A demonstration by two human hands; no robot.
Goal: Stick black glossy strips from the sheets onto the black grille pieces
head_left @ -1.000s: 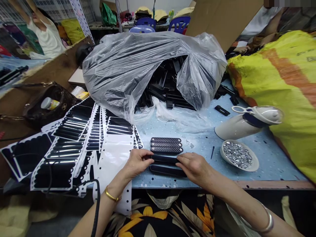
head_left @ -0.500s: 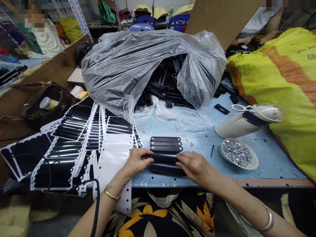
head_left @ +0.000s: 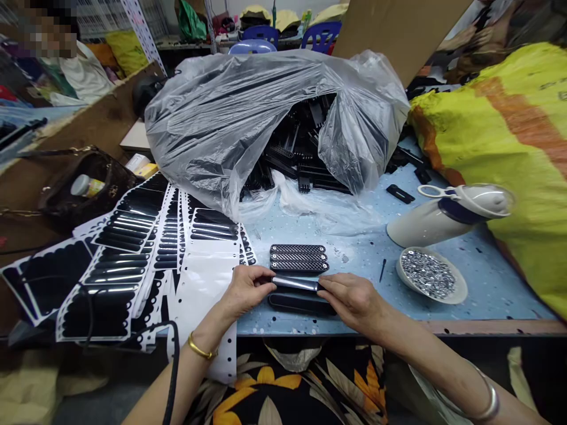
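Note:
My left hand (head_left: 250, 289) and my right hand (head_left: 352, 297) pinch the two ends of a slim black adhesive strip (head_left: 295, 284), which shines along its length. Just below it, a black rounded bar (head_left: 296, 304) lies on the table, partly under my right fingers. Above the strip sits a row of black bars with a mesh pattern (head_left: 298, 258) and small metal dots at their ends. Whether the strip touches the bar beneath, I cannot tell. Sheets of similar black strips (head_left: 113, 283) are spread to my left.
A clear plastic bag (head_left: 212, 118) full of black parts stands behind. On the right are a bowl of small metal pieces (head_left: 460, 289), a white jug (head_left: 420, 221) and a yellow sack (head_left: 509, 147). A black cable (head_left: 175, 354) hangs by my left arm.
The strip between my hands has tilted, so its surface now catches the light. Both hands keep their pinch and have barely shifted.

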